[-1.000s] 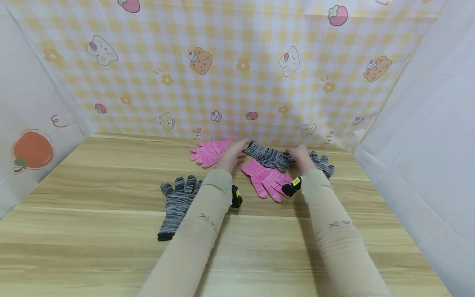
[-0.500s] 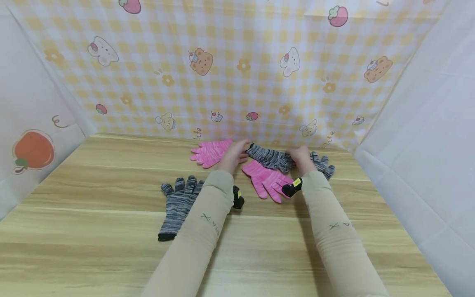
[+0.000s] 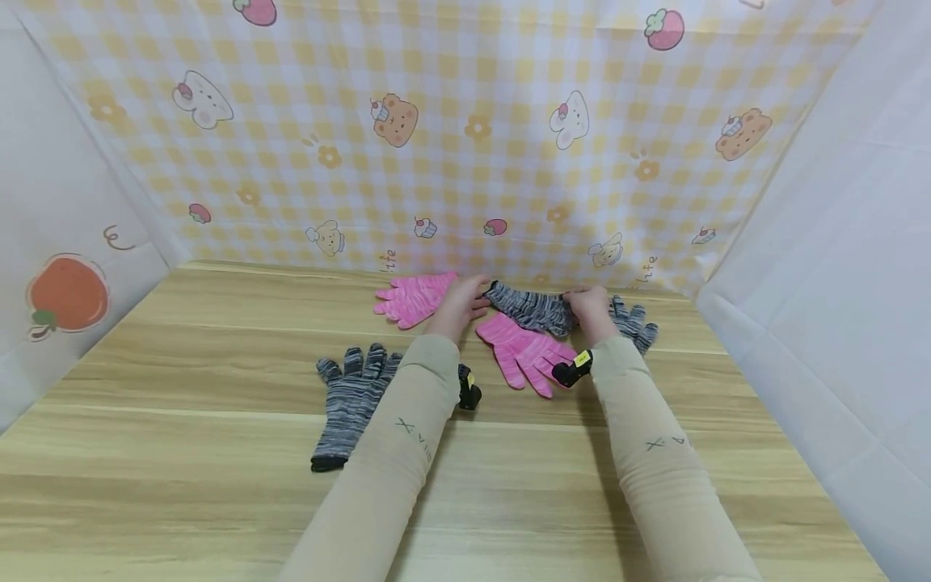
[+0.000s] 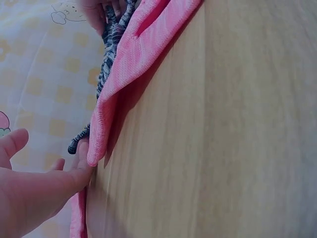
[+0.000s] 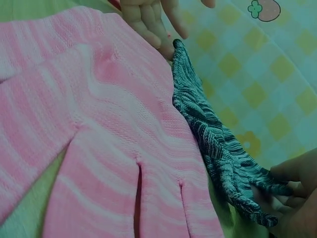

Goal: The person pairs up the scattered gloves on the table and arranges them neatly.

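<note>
A grey-and-black knitted glove (image 3: 529,309) lies between my hands near the back of the table, partly over a pink glove (image 3: 518,346). At its dark cuff is my left hand (image 3: 457,309); in the left wrist view the thumb stands well apart and the fingertips touch the cuff from below. My right hand (image 3: 591,312) pinches the finger end of the same grey glove (image 5: 213,134), clearest in the right wrist view. A second pink glove (image 3: 413,299) lies beside my left hand. Partly behind my right hand lies another grey glove (image 3: 634,325).
One more grey glove (image 3: 349,408) lies flat at front left, partly covered by my left sleeve (image 3: 407,436). A checked cloth (image 3: 473,162) hangs close behind the gloves. White cloth walls (image 3: 836,283) stand on both sides of the wooden table (image 3: 509,501).
The grey glove's cuff end has sunk slightly and sits a little further right. My left hand has shifted slightly right; my right hand has hardly moved and keeps its pinch.
</note>
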A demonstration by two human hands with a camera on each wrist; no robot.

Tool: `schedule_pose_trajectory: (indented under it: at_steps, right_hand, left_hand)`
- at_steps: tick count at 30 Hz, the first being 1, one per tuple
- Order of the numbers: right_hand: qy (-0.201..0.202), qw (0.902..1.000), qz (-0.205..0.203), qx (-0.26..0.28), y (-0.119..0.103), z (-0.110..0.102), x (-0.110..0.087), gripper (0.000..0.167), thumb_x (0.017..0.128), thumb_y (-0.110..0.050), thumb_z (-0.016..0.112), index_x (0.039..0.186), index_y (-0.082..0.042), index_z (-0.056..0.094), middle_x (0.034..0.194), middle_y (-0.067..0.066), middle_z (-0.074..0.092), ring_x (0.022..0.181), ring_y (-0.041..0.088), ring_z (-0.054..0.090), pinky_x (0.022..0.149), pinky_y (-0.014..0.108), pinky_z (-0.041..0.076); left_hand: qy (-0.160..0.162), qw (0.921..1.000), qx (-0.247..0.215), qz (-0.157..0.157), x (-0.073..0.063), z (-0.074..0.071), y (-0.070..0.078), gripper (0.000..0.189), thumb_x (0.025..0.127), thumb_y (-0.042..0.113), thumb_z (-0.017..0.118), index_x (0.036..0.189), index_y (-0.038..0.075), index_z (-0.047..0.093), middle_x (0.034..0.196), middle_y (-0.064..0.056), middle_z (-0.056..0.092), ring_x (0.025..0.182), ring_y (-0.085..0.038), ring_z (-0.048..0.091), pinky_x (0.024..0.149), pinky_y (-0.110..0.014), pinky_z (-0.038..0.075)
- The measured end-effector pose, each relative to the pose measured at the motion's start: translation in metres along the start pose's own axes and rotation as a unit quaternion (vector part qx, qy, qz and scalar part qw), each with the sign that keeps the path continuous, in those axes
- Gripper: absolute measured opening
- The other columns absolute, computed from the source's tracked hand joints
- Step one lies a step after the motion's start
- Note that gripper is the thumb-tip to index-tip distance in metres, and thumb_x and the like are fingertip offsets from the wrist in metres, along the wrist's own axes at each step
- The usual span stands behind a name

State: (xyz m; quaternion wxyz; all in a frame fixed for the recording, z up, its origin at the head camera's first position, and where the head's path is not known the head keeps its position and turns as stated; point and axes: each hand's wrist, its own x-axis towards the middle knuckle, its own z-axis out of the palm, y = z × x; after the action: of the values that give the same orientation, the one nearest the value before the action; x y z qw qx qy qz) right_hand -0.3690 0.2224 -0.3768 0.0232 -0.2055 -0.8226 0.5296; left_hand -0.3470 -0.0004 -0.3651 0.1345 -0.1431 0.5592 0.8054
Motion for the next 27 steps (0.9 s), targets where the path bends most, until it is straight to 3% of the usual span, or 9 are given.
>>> schedule_pose_trajectory:
  at_steps: [6,10,14,17,21,27]
  right_hand:
    - [0.011,0.9993,-0.002,0.037,-0.005,0.002,-0.003,0.031,0.094,-0.008,0.057,0.124,0.002,0.062,0.123,0.014,0.055,0.089,0.021,0.055,0.077,0.029,0.050]
    - [0.002,0.9983,-0.008,0.057,-0.010,0.001,-0.006,0.033,0.096,-0.008,0.055,0.128,0.001,0.059,0.131,0.015,0.053,0.098,0.024,0.057,0.079,0.031,0.053]
    - [0.000,0.9975,-0.016,0.069,-0.015,0.000,-0.009,0.033,0.097,-0.009,0.055,0.128,0.000,0.059,0.134,0.013,0.052,0.107,0.024,0.053,0.083,0.032,0.053]
    - [-0.003,0.9966,-0.026,0.078,-0.018,-0.002,-0.012,0.032,0.097,-0.009,0.054,0.127,0.000,0.060,0.131,0.013,0.053,0.099,0.021,0.055,0.081,0.031,0.053]
    - [-0.018,0.9943,-0.051,0.092,-0.023,-0.006,-0.015,0.031,0.097,-0.007,0.052,0.126,0.003,0.059,0.129,0.014,0.053,0.084,0.016,0.055,0.079,0.029,0.055]
    - [-0.029,0.9932,-0.071,0.087,-0.031,-0.012,-0.020,0.032,0.098,-0.008,0.051,0.127,0.003,0.058,0.130,0.015,0.054,0.083,0.014,0.058,0.076,0.026,0.055]
  left_hand:
    - [0.004,0.9999,-0.011,0.005,0.002,0.001,0.000,0.090,0.094,0.015,0.059,0.153,0.016,-0.009,0.142,-0.029,0.038,0.119,-0.034,0.051,0.098,-0.039,0.045]
    - [-0.001,0.9998,-0.019,-0.001,0.001,0.001,0.000,0.089,0.094,0.015,0.059,0.154,0.017,-0.006,0.142,-0.029,0.037,0.119,-0.035,0.050,0.099,-0.041,0.044]
    - [-0.010,0.9997,-0.021,-0.007,0.001,0.002,0.001,0.074,0.094,0.017,0.059,0.153,0.011,0.015,0.140,-0.023,0.040,0.120,-0.035,0.048,0.099,-0.041,0.043]
    - [-0.014,0.9997,-0.015,-0.009,0.001,0.004,0.002,0.059,0.095,0.019,0.058,0.147,0.007,0.033,0.141,-0.019,0.041,0.121,-0.035,0.047,0.099,-0.041,0.043]
    - [-0.021,0.9997,-0.008,-0.006,0.001,0.005,0.004,0.055,0.096,0.019,0.056,0.145,0.006,0.037,0.147,-0.016,0.037,0.123,-0.037,0.046,0.099,-0.042,0.043]
    - [-0.034,0.9994,-0.010,0.002,0.001,0.004,0.007,0.051,0.096,0.017,0.057,0.143,0.004,0.040,0.149,-0.015,0.035,0.120,-0.035,0.049,0.096,-0.039,0.046]
